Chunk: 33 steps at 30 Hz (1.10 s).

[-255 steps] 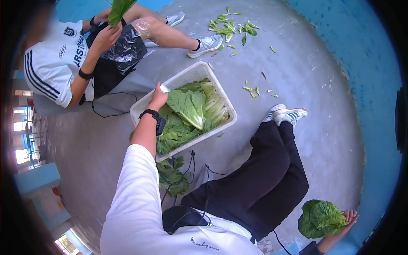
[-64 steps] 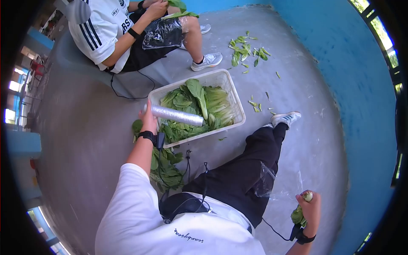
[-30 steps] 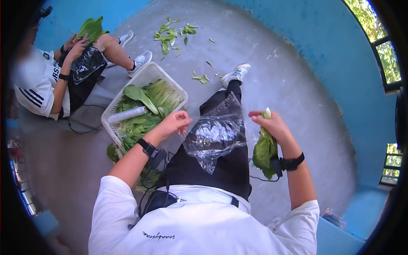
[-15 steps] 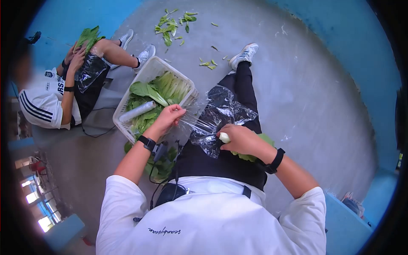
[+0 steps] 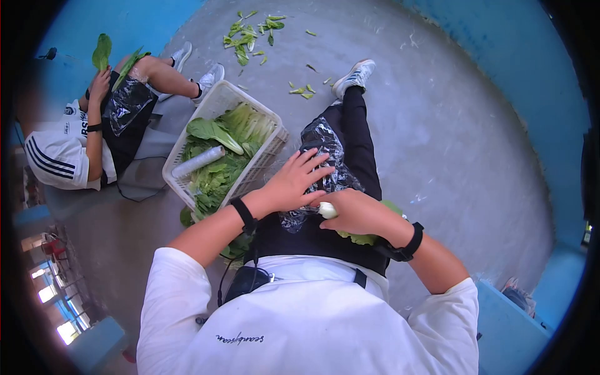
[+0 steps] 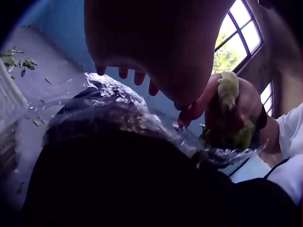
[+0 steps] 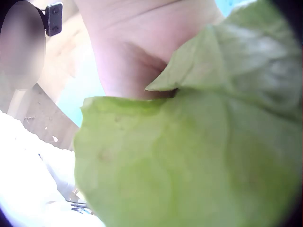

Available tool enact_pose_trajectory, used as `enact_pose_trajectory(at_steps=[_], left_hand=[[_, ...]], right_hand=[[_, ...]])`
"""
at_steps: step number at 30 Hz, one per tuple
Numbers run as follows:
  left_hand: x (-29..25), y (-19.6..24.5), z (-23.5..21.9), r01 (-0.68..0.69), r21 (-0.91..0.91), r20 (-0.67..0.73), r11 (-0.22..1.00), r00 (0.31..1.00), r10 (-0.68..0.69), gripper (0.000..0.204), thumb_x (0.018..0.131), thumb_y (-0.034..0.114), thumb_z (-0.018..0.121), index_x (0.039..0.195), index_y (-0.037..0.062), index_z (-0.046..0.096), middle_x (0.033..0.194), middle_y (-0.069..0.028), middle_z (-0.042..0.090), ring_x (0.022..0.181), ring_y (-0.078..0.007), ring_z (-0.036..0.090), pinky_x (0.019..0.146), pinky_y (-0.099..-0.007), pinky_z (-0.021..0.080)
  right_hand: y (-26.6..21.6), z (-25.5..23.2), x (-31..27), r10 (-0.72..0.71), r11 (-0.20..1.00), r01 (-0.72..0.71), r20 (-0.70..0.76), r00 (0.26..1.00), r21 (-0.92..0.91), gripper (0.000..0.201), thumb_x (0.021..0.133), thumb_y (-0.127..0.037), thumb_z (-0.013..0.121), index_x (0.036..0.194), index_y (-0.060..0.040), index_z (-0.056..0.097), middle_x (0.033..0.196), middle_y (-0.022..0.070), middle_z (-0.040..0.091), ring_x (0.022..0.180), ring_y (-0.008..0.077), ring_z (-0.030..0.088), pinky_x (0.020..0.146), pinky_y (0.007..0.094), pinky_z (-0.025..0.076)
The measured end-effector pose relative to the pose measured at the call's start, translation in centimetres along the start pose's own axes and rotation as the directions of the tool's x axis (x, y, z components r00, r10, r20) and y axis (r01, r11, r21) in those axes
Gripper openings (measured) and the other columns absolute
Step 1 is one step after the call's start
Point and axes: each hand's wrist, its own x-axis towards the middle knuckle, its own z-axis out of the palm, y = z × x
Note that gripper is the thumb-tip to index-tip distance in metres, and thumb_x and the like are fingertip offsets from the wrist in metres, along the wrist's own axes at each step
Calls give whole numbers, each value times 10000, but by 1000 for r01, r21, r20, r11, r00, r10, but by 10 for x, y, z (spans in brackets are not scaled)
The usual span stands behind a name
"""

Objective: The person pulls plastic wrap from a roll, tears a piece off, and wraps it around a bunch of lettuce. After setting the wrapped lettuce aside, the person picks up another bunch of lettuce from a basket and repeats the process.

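Note:
A sheet of clear plastic film (image 5: 325, 139) lies crumpled over the wearer's dark-trousered thigh. My left hand (image 5: 296, 181), fingers spread, rests on the film. Beside it, my right hand (image 5: 361, 214) grips a bunch of leafy greens (image 5: 327, 210) with the pale stem end showing at the thumb side. The leaves (image 7: 180, 156) fill much of the right wrist view and hide the fingers there. In the left wrist view, the stem (image 6: 228, 92) sticks up from the right fist, close above the film. A roll of plastic film (image 5: 198, 162) lies on the greens in the basket.
The white plastic basket (image 5: 275, 115), holding leafy greens, stands left of the legs. Another seated person (image 5: 75, 147) handles leaves at the upper left. Leaf scraps (image 5: 240, 47) lie on the grey floor, and a blue wall (image 5: 500, 56) curves along the right.
The left hand took the film roll from the basket, laid it back, and spread film over the lap. It has now let go of the film's edge and flattened. The right hand brought greens inward.

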Motion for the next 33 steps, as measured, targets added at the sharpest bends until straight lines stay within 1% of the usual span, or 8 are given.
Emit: enact_pose_trajectory(at_steps=[3, 4, 8, 12, 15, 26, 29, 33], left_hand=[[-6, 4, 13, -3, 56, 95, 998, 995, -2, 737, 900, 413, 680, 1565, 241, 414, 1681, -160, 232, 1556, -434, 155, 1207, -665, 190], [-9, 8, 11, 2, 41, 105, 999, 995, -6, 739, 899, 411, 679, 1566, 240, 412, 1680, -160, 233, 1557, -432, 155, 1206, -665, 190], [-27, 23, 13, -34, 73, 148, 997, 989, 23, 743, 889, 431, 667, 1559, 217, 426, 1681, -134, 247, 1563, -410, 153, 1194, -699, 171], [-37, 27, 7, -96, 70, 216, 993, 973, 78, 748, 878, 461, 661, 1548, 207, 447, 1683, -116, 255, 1569, -381, 156, 1190, -716, 148], [-43, 27, 7, -108, 60, 219, 992, 971, 92, 769, 872, 482, 661, 1556, 210, 440, 1689, -119, 238, 1569, -398, 138, 1194, -714, 137], [-47, 28, 11, -11, 106, 180, 994, 984, -8, 762, 886, 506, 654, 1579, 339, 384, 1704, -146, 162, 1557, -475, 76, 1146, -753, 229], [-50, 33, 9, 41, 89, 147, 995, 988, -54, 767, 891, 492, 664, 1581, 315, 380, 1703, -174, 135, 1555, -492, 58, 1145, -743, 247], [-57, 42, 0, 43, 120, 34, 992, 998, -48, 798, 879, 485, 681, 1586, 280, 373, 1702, -192, 125, 1550, -506, 66, 1154, -710, 264]], right_hand=[[8, -18, -24, 11, 982, 15, -136, 991, 191, 342, 824, -196, 796, 1150, -104, 752, 955, 204, 741, 924, 391, 712, 841, 443, 550], [16, -23, -30, 16, 975, 26, -184, 983, 221, 302, 838, -159, 792, 1126, -78, 750, 891, 149, 750, 829, 289, 733, 790, 372, 555], [30, -43, -33, 181, 845, -69, -163, 970, 531, 192, 897, -109, 746, 1061, -9, 731, 838, 9, 705, 789, 59, 634, 734, 249, 528], [21, -53, -20, 162, 805, -38, -158, 974, 591, 222, 943, -133, 708, 1125, -6, 700, 933, 38, 717, 875, 94, 667, 796, 252, 531], [13, -50, -17, 164, 811, -16, -200, 966, 585, 183, 913, -105, 728, 1071, -13, 720, 859, 1, 695, 777, 76, 635, 721, 253, 521], [-17, -41, -104, 253, 821, 13, -384, 888, 571, 191, 909, -114, 748, 1077, -28, 719, 869, -20, 657, 824, 69, 619, 733, 237, 497], [-26, -33, -120, 189, 895, 25, -428, 884, 446, 188, 897, -116, 761, 1056, -24, 721, 834, -12, 655, 787, 76, 623, 704, 253, 502], [-34, -25, -114, 192, 980, -152, -404, 894, 127, 192, 856, -126, 788, 998, -14, 723, 791, 48, 687, 728, 131, 642, 687, 306, 521]])
